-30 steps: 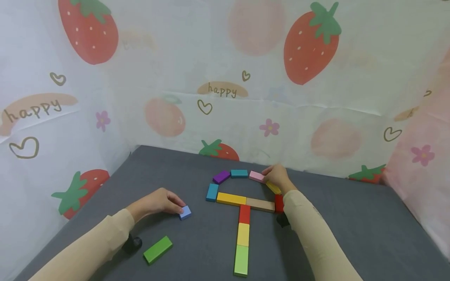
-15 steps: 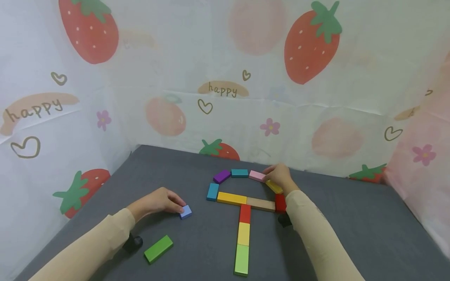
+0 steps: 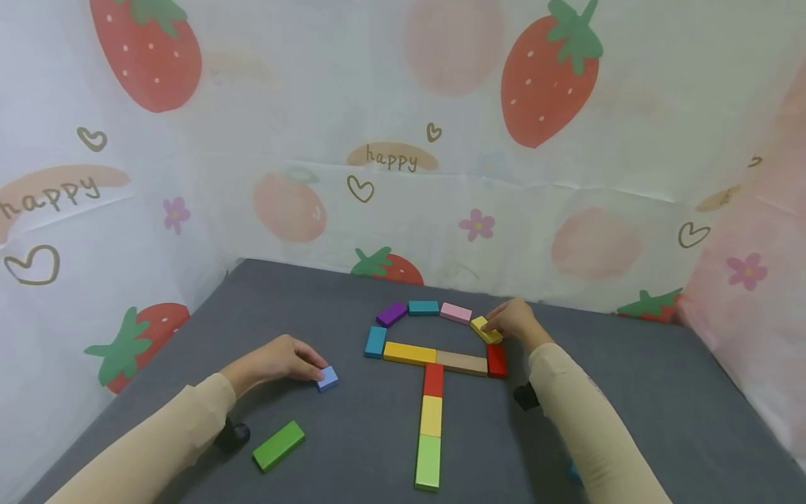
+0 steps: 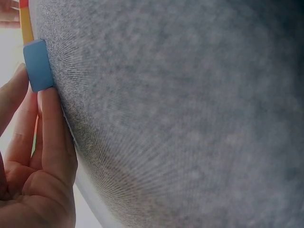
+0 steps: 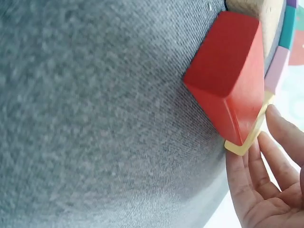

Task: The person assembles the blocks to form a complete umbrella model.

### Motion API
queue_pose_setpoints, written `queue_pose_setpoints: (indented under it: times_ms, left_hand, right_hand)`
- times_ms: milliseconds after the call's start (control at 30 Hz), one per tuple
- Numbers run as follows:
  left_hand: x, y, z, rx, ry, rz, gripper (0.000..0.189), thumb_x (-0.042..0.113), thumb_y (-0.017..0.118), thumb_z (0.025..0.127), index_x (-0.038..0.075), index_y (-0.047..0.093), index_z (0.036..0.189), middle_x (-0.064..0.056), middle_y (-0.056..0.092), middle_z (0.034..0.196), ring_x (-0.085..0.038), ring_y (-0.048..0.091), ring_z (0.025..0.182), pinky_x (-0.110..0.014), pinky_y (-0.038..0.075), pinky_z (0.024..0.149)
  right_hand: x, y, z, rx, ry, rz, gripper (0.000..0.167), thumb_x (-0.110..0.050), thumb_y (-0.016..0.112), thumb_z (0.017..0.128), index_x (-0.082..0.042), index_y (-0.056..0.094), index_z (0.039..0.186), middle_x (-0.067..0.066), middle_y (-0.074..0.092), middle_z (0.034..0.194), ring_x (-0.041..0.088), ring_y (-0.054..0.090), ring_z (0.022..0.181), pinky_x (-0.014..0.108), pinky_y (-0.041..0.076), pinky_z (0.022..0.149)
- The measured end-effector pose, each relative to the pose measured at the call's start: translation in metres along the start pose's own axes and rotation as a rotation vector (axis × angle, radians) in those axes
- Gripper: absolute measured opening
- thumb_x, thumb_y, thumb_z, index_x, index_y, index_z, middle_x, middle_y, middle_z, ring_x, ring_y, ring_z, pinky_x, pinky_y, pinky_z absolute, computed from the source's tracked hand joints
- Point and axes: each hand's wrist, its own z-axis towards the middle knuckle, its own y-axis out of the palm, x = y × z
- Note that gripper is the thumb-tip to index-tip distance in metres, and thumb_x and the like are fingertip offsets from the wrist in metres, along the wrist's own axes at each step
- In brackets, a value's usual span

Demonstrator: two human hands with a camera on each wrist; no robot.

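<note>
My left hand [image 3: 277,365] pinches a small light-blue block [image 3: 327,379] between thumb and fingers, low over the grey cloth, left of the block figure. In the left wrist view that blue block [image 4: 39,65] sits between thumb and fingertips. At the figure's upper right, my right hand [image 3: 518,322] holds a yellow block [image 3: 481,326] by its outer side. This block bridges the gap between a pink block [image 3: 456,312] and a red block [image 3: 497,361]. A teal block [image 3: 423,308], a purple block [image 3: 392,314] and a blue block [image 3: 375,342] continue the arch leftward.
An orange block [image 3: 409,353] and a tan block [image 3: 462,362] close the arch's base. Below runs a stem ending in a light-green block [image 3: 427,462]. A green block [image 3: 279,446] lies near my left sleeve. Something blue [image 3: 574,472] peeks from behind my right sleeve.
My right hand has shifted right, off the pink block and along the yellow one, uncovering more of both. My left hand keeps its hold on the light-blue block. The head view has turned slightly.
</note>
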Motion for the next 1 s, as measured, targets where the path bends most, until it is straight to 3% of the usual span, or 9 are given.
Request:
queue_pose_setpoints:
  times_ms: [367,1000]
  left_hand:
    - [0.0014,0.0004,-0.0015,-0.001,-0.022,0.009,0.027,0.019,0.080,0.084,0.004,0.076,0.106,-0.009,0.074,0.110,-0.012,0.066,0.090,-0.033,0.058,0.085]
    - [0.0014,0.0000,-0.0015,-0.005,-0.017,0.012,0.028,0.019,0.079,0.084,0.003,0.076,0.106,-0.009,0.074,0.110,-0.012,0.066,0.090,-0.033,0.058,0.084]
  right_hand:
    - [-0.0025,0.0050,-0.0033,0.022,0.022,-0.004,0.029,-0.011,0.078,0.085,0.002,0.073,0.110,0.021,0.069,0.119,0.026,0.066,0.097,0.036,0.057,0.090]
    - [-0.0034,0.0052,-0.0082,0.044,0.031,-0.001,0.029,-0.011,0.078,0.085,0.002,0.073,0.110,0.021,0.068,0.118,0.026,0.065,0.096,0.035,0.059,0.085]
